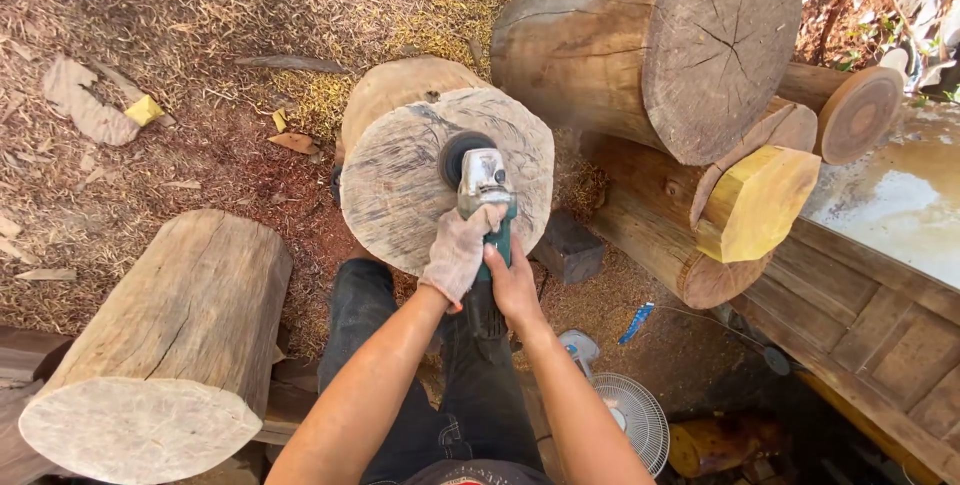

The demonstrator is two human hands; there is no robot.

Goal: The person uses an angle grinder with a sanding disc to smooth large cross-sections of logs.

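A green and silver angle grinder (484, 195) rests with its dark disc against the flat cut face of a round log (400, 190) lying between my knees. My left hand (458, 250), in a pale work glove, grips the grinder's body just behind the head. My bare right hand (515, 285) wraps around the rear handle, right beside the left. The disc sits near the upper middle of the log face, which shows grey sanded streaks.
A large log (165, 345) lies at the left and a bigger one (650, 45) at the upper right, stacked on smaller logs and a yellow block (755, 203). A wooden bench (870, 315) stands at the right, a small white fan (630, 410) on the ground, and sawdust covers the floor.
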